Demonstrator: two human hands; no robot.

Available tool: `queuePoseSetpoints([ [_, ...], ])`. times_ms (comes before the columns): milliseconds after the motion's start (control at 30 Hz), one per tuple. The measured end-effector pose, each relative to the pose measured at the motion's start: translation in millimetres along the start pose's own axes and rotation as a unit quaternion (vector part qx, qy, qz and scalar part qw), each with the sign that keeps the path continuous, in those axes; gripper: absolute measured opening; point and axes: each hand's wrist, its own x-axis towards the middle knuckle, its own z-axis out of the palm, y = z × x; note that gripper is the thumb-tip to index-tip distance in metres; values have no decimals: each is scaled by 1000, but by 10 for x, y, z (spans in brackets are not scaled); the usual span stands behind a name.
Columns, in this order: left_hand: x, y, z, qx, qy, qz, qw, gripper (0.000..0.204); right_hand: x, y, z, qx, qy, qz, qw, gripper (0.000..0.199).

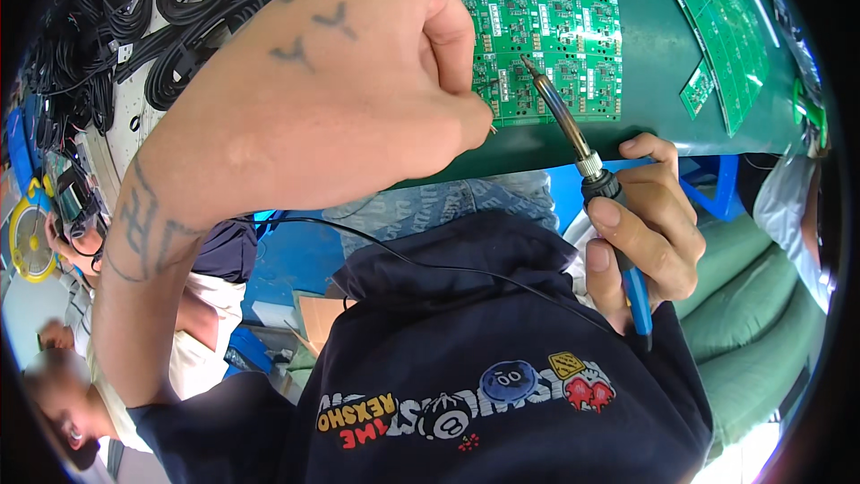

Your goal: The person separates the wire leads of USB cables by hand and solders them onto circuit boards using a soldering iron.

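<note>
My left hand reaches across the near left part of a green panel of circuit boards, its fingers pinched together. A thin wire pokes out at the fingertips; most of it is hidden by the hand. In my right hand is a soldering iron with a blue and black handle, held like a pen. Its tip points away from me and sits at or just above the panel, right of my left fingertips; contact cannot be made out.
More green circuit panels and a small board piece lie to the right on the green mat. Coiled black cables crowd the left. One black cord crosses before my body. Another person is at the lower left.
</note>
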Motion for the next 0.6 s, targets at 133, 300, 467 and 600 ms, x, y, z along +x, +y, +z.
queuePoseSetpoints([
  [133, -111, -69, 60, 53, 51, 94, 993, 10, 3, 27, -23, 3, -3, -2, 1000, 25],
  [300, -166, -212, 314, 198, 212, 247, 925, 12, 6, 44, -39, 14, 2, 0, 1000, 26],
  [467, -185, -295, 574, 272, 338, 266, 860, 17, -6, 61, -33, 18, 11, -5, 1000, 26],
  [600, -130, -336, 663, 257, 377, 249, 854, 20, -10, 67, -15, 24, 27, -8, 999, 26],
])
